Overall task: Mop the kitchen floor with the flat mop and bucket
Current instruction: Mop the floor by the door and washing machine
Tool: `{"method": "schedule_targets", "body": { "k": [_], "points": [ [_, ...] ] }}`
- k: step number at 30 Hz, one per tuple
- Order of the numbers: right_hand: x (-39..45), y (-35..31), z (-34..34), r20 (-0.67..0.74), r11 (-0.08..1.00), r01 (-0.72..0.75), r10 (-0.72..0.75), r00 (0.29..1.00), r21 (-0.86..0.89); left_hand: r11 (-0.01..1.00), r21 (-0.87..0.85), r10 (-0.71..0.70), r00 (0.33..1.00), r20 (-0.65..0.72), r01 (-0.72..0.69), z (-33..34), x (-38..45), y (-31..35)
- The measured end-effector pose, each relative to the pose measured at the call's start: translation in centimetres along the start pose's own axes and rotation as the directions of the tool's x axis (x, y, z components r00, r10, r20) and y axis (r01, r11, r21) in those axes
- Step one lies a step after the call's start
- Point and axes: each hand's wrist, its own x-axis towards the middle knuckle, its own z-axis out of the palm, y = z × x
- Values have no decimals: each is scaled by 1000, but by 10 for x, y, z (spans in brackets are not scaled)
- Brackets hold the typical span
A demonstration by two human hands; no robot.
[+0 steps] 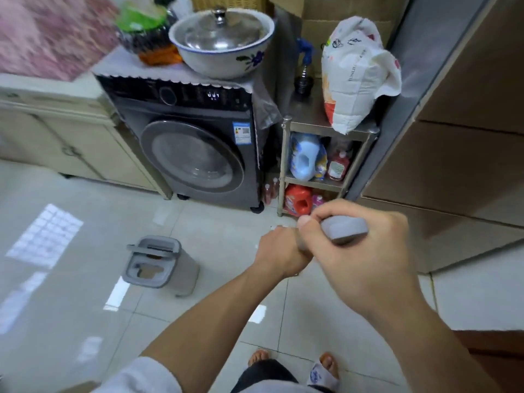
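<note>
My right hand [365, 251] grips the grey top end of the mop handle [344, 229], thumb curled over it. Just below, my left hand [279, 255] wraps round the same handle, which is hidden behind both hands. The mop head is out of sight. The grey mop bucket [161, 265] stands on the tiled floor [71, 293] to the left of my hands, its slotted top facing up. Both forearms reach forward from the bottom of the view.
A dark front-loading washing machine [192, 154] stands ahead with a lidded bowl [224, 41] on top. To its right a metal shelf rack [326, 182] holds detergent bottles and a white bag [357, 72]. Beige cabinets [56, 137] line the left, a brown fridge [467, 123] the right.
</note>
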Motion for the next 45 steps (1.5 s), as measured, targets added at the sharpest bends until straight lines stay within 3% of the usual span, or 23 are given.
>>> {"method": "schedule_targets", "body": {
  "k": [3,6,9,11,14,17,18,22,26,28,30,33,37,39,42,45],
  "points": [
    [8,2,3,90,991,57,-69,994,125,990,-24,-141,977,-163,139,7,-6,-18],
    [2,18,17,131,969,75,-107,986,234,964,2,-260,944,-204,266,22,-3,-49],
    [-11,37,40,259,951,56,-139,956,304,932,-130,-358,915,-188,338,35,1,-79],
    [-7,50,59,432,943,75,-218,875,324,877,-273,-450,875,-178,395,46,6,-102],
    [14,72,93,667,932,133,-335,666,336,809,-393,-531,831,-167,438,55,15,-137],
    [43,80,138,775,920,185,-391,497,345,778,-448,-552,820,-153,440,48,37,-181],
    [53,77,154,770,912,207,-409,489,354,776,-444,-558,815,-157,447,42,46,-197],
    [115,48,216,689,898,240,-438,578,369,771,-459,-561,811,-163,441,-6,96,-258],
    [184,11,241,663,899,305,-437,607,313,781,-510,-533,811,-243,360,-60,124,-270],
    [203,-8,245,650,900,296,-435,623,319,823,-440,-511,807,-295,360,-80,126,-273],
    [213,-21,244,623,895,283,-444,644,345,905,-241,-417,837,-353,350,-94,125,-279],
    [233,-25,248,582,905,166,-383,718,391,936,-74,-345,860,-376,344,-114,123,-297],
    [236,-11,283,607,907,-54,-234,759,417,920,-76,-390,885,-254,384,-125,126,-339],
    [219,0,319,645,918,-31,-253,721,394,869,-114,-494,852,-174,481,-120,123,-376],
    [176,8,370,731,906,101,-393,557,410,742,-237,-653,756,-44,627,-101,96,-422],
    [166,13,387,780,891,135,-446,438,434,679,-323,-695,719,6,659,-90,83,-435]
  ]
}}
